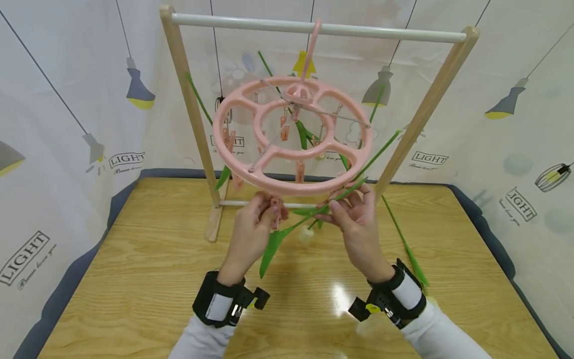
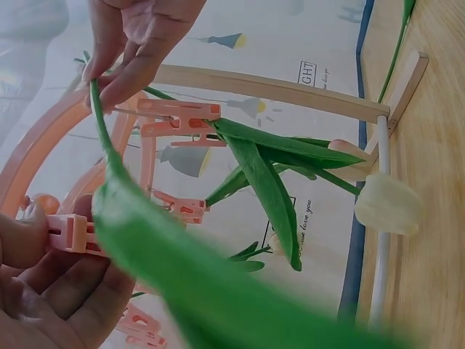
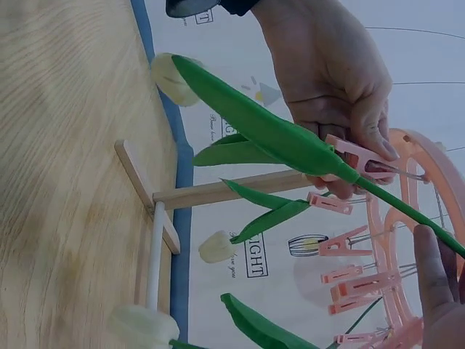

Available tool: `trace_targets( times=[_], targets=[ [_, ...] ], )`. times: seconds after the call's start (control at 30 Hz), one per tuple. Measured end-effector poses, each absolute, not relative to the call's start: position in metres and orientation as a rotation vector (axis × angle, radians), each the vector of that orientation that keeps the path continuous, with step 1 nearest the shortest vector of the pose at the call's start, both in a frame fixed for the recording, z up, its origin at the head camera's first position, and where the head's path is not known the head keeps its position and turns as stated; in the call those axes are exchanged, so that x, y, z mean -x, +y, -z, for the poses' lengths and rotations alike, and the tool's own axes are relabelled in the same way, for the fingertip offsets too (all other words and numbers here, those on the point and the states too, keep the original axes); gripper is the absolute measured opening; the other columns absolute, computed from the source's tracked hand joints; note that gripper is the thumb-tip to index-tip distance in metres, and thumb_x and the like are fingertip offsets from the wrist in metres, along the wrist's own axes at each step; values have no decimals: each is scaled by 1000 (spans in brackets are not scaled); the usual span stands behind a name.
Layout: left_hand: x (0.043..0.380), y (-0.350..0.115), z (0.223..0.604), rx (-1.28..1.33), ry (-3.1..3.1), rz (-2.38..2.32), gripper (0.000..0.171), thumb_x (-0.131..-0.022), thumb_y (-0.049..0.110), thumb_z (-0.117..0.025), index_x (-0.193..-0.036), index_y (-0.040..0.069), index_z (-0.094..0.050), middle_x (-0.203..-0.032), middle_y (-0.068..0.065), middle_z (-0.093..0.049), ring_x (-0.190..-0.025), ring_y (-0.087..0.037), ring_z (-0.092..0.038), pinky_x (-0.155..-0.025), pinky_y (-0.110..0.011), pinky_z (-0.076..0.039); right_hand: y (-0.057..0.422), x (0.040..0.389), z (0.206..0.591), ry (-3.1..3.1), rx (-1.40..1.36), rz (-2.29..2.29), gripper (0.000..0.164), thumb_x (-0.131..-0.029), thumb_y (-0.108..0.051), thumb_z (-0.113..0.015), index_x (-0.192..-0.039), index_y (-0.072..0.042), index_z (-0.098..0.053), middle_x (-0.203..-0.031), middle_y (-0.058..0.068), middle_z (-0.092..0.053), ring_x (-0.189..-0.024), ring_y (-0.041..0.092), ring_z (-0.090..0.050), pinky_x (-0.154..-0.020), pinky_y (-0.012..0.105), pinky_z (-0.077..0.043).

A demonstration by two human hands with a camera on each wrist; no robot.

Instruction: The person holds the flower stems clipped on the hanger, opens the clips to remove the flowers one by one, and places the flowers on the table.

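Note:
My left hand (image 1: 253,227) pinches a pink clothespin (image 2: 73,234) that hangs below the near rim of a round pink drying hanger (image 1: 287,187). Between thumb and fingers, my right hand (image 1: 358,229) holds the green stem (image 3: 407,207) of an artificial tulip. Its broad leaf (image 3: 254,120) slants down past my left hand, and its pale bloom (image 3: 176,80) shows in the right wrist view. The clothespin's end lies right at the stem beside the leaf base. Other clothespins (image 2: 178,120) on the hanger hold more tulips, one with a cream bloom (image 2: 389,203).
The hanger hooks over the white top bar (image 1: 381,32) of a wooden stand (image 1: 426,109). Another tulip (image 1: 410,254) lies on the wooden table (image 1: 134,299), right of my right hand. A printed cloth (image 1: 471,149) surrounds the table's back and sides.

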State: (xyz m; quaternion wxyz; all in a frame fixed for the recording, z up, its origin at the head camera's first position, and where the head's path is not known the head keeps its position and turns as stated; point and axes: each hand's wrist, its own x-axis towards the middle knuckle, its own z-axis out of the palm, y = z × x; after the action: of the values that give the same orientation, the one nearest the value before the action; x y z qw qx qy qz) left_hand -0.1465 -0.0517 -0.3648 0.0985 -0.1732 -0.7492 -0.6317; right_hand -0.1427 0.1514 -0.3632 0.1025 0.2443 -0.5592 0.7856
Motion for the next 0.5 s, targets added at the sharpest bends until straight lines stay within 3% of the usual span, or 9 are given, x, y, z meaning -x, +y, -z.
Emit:
trace_targets(
  times=[0.27,0.5],
  targets=[
    [147,-60,364,459,-2274,1866,21,-105,10,-44,-120,-1,-54,-97,-19,-68,-83,-21,-66,-68,-24,-52,163,144,359,-1642,-695,-2277,39,-100,9,-44,-132,-10,-31,-114,6,-55,-100,14,-66,-81,33,-61],
    [149,-65,364,431,-2299,1874,31,-107,12,-36,-134,1,-47,-114,-19,-66,-95,-29,-66,-80,-29,-51,173,143,354,-1700,-644,-2204,39,-100,5,-46,-133,-13,-35,-111,5,-54,-97,14,-64,-79,30,-60]
  ],
)
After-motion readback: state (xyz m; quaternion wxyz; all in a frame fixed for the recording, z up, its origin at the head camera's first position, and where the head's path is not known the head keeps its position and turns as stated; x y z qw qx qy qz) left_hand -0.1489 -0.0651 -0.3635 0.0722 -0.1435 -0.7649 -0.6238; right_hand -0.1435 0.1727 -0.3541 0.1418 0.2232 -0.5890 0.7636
